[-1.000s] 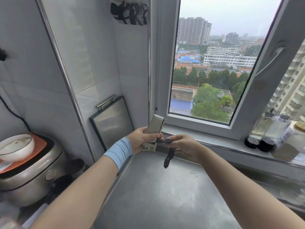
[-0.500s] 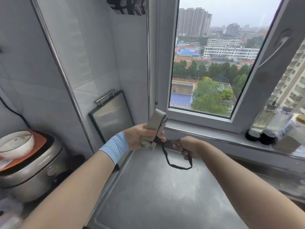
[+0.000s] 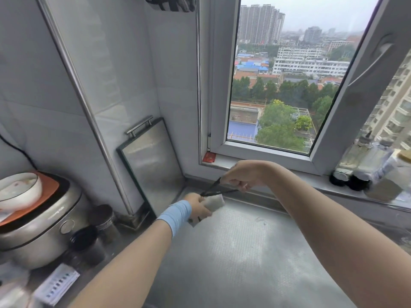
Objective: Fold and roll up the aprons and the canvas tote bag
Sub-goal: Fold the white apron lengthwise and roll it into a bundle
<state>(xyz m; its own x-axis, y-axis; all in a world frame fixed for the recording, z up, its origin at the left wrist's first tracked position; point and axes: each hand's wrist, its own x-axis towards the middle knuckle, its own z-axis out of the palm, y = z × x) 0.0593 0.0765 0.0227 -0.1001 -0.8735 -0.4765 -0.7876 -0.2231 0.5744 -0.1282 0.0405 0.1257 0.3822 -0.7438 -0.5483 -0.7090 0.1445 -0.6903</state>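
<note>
While the left hand (image 3: 197,207) grips a rolled beige bundle (image 3: 214,201) over the steel worktop (image 3: 244,252), the right hand (image 3: 243,176) pinches its black strap (image 3: 224,192) taut. Both hands' fingers (image 3: 239,184) curl round their hold.

a dimpled steel counter (image 3: 244,258) runs from you to the window wall. at your left a rice cooker (image 3: 37,232) stands on it, with two dark cups (image 3: 85,243) just beside. a steel board (image 3: 153,167) stands on edge in the corner, leaning on the wall. a blurred packet (image 3: 55,283) lies nearest you.
</note>
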